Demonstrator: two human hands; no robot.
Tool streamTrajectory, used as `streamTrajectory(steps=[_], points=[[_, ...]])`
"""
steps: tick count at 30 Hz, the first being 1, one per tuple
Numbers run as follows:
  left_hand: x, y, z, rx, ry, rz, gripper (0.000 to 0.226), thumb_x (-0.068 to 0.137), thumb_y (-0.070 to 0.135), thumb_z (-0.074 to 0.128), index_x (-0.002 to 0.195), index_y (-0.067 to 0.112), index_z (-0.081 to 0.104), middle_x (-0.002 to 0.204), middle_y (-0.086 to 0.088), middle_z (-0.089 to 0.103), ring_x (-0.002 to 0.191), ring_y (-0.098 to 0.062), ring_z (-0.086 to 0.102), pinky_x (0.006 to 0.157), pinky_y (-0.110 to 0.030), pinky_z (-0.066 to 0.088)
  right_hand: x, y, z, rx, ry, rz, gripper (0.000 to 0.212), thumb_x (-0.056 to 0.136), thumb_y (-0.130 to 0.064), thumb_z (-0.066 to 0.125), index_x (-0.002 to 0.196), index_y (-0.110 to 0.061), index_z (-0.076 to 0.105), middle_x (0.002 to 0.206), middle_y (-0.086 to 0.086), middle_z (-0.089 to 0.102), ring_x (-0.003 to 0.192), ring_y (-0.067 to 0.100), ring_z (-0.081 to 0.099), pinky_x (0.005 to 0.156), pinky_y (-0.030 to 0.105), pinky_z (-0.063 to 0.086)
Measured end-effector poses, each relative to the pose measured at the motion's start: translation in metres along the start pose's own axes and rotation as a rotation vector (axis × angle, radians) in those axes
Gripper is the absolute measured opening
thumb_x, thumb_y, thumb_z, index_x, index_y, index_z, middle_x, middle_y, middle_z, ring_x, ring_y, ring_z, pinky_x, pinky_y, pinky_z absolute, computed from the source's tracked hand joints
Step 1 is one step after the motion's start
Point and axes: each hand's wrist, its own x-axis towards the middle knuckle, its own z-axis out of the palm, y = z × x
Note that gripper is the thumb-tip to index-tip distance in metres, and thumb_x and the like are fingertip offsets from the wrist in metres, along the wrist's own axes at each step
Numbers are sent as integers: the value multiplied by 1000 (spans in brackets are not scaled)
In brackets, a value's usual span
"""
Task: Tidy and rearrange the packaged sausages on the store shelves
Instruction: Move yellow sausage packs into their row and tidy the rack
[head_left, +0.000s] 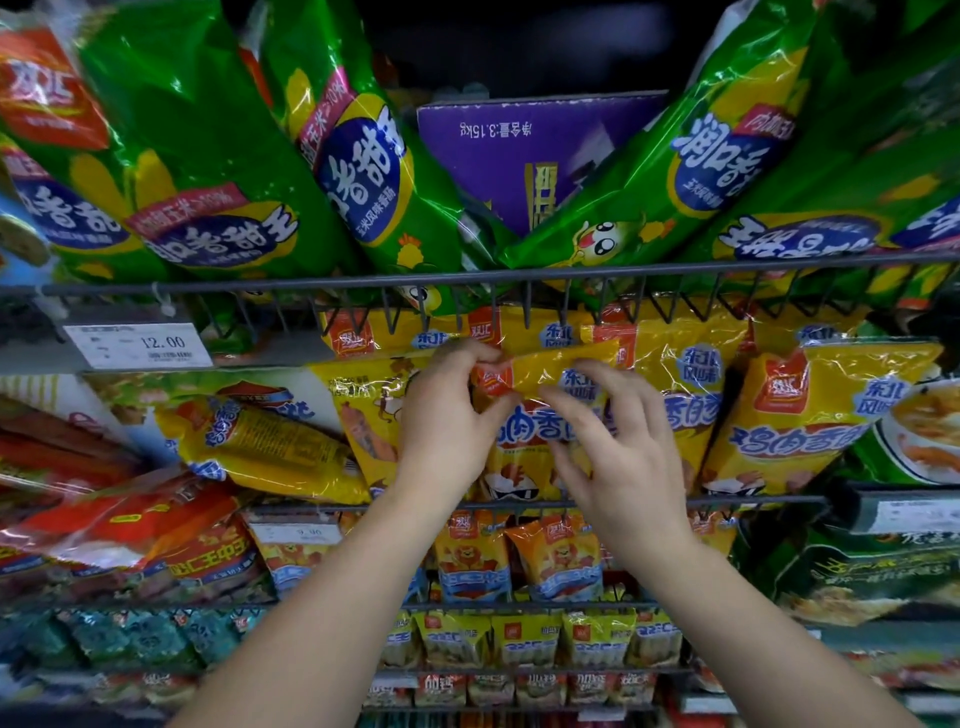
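Both forearms reach upward. The left hand (448, 415) pinches the folded top corner of the yellow sausage pack (556, 365). The right hand (621, 452), fingers bent, touches its front just below; whether it grips is unclear.

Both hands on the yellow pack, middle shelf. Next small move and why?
Probably straighten the yellow pack, setting it upright: the left hand and right hand pinch its folded-over top edge, while the neighbouring pack stands flat.

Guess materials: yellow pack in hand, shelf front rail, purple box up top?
Yellow pack: thin glossy plastic film; glare, crinkles. Shelf rail: probably dark-coated metal wire; thin rigid bars. Purple box: likely matte printed cardboard; flat panels, creased edge.
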Motion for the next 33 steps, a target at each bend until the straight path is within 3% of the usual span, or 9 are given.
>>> streamTrajectory(steps=[3,8,15,21,25,27,33], points=[[3,2,2,78,-7,22,33,82,26,77,112,22,63,113,7,62,103,-14,61,88,-33,51,-3,4,4,-84,-93,32,56,78,-15,79,130,-21,59,134,12,54,125,36,45,92,52,48],[5,2,5,113,-15,17,41,85,30,75,122,25,59,124,7,60,110,-14,60,90,-30,50,2,6,3,-136,-152,62,57,77,-24,79,131,-24,59,138,8,52,123,34,43,90,53,46],[-17,0,-3,-98,-18,72,61,84,21,76,138,27,49,138,11,46,128,-6,47,107,-30,44,2,7,0,-144,-192,61,61,79,-26,79,136,-25,56,140,8,49,123,35,43,91,53,43],[-50,-8,-20,-153,190,95,57,85,15,75,134,27,48,134,15,44,127,-8,50,103,-37,49,-1,6,-2,-69,-179,79,56,78,-21,79,130,-21,60,135,11,53,123,35,42,91,54,44],[-63,-20,-36,-126,341,3,51,85,14,76,126,26,49,122,7,48,105,-2,56,90,-30,53,-3,9,-5,46,-168,57,48,81,-18,75,127,-18,62,134,12,54,126,37,45,95,55,45],[-67,-26,-42,-86,377,-105,54,83,22,78,126,28,46,119,5,47,99,-2,55,90,-27,50,-3,9,-7,94,-154,45,46,81,-16,75,125,-16,64,132,12,54,126,38,46,95,55,45],[-64,-43,-41,-105,287,-422,86,76,28,84,144,13,33,129,2,48,116,-11,49,90,-23,38,-8,6,-14,209,-67,11,35,83,-15,72,117,-12,68,125,12,58,120,35,46,97,44,42]])
